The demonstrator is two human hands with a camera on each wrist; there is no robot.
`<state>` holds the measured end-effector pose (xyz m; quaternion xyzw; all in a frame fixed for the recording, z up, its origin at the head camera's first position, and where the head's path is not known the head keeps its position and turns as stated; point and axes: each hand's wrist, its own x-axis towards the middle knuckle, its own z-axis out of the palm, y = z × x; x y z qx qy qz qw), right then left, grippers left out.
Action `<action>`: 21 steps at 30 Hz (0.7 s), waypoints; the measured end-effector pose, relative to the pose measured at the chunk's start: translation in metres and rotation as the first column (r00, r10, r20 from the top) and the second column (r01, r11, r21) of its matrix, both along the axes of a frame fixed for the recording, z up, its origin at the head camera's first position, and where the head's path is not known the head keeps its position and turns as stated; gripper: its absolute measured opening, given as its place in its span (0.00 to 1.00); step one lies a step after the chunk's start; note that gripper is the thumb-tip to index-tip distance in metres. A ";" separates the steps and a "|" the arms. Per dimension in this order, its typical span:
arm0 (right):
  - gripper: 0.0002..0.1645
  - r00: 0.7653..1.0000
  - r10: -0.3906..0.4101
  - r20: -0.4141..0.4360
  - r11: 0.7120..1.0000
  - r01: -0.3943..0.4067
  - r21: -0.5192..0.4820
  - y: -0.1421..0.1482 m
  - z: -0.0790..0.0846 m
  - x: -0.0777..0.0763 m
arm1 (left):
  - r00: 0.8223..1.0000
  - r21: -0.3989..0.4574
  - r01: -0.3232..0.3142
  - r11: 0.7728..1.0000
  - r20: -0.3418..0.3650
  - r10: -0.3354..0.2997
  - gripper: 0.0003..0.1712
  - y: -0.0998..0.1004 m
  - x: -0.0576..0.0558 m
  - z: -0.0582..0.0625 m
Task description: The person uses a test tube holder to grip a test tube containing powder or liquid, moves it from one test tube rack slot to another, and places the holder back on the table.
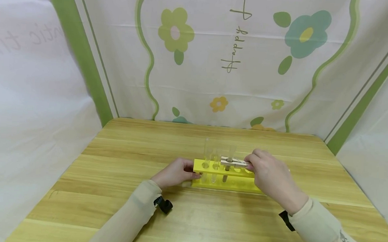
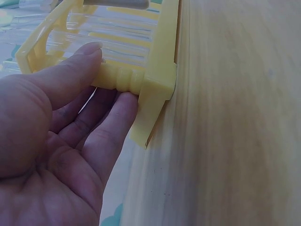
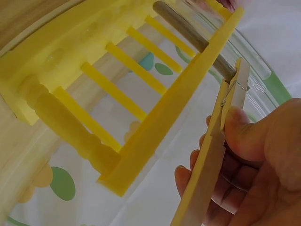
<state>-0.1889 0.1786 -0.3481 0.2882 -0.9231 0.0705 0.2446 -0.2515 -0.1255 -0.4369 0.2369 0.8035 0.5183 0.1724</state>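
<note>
A yellow test tube rack (image 1: 196,166) stands on the table. Thumb and fingers of my left hand (image 1: 175,172) pinch its left end post (image 2: 124,77). My right hand (image 1: 274,177) grips a wooden test tube clamp (image 3: 211,165) above the rack's right part. The clamp's jaws stand around the upper part of a test tube (image 3: 181,23) with dark grey contents, which passes down through a rack hole. To its left, two clear test tubes (image 1: 207,150) stand upright in the rack. The right hand hides the rack's right end in the head view.
The wooden table (image 1: 113,175) runs back to a white printed curtain (image 1: 196,74). White cloth also hangs at the left (image 1: 34,128) and right sides. Each wrist carries a small black device.
</note>
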 end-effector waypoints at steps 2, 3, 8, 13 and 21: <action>0.05 1.000 0.000 -0.001 1.000 0.000 -0.003 0.000 -0.002 -0.001 | 1.000 0.002 -0.001 1.000 0.004 0.001 0.07 0.000 0.000 0.000; 0.05 1.000 0.000 -0.002 1.000 0.000 -0.002 0.000 -0.003 -0.001 | 1.000 0.002 -0.003 1.000 0.005 0.003 0.07 0.000 0.000 0.000; 0.04 1.000 -0.001 -0.007 1.000 0.001 0.007 -0.001 -0.008 -0.003 | 1.000 -0.008 -0.005 1.000 0.001 0.005 0.06 0.000 0.000 0.000; 0.03 1.000 -0.005 -0.017 1.000 0.005 0.019 -0.001 -0.012 -0.004 | 1.000 -0.024 -0.008 1.000 -0.016 0.008 0.05 0.002 0.007 0.009; 0.04 1.000 0.002 -0.029 1.000 -0.001 0.010 0.000 -0.015 -0.005 | 1.000 -0.030 -0.017 0.999 -0.001 0.017 0.06 0.001 0.003 0.005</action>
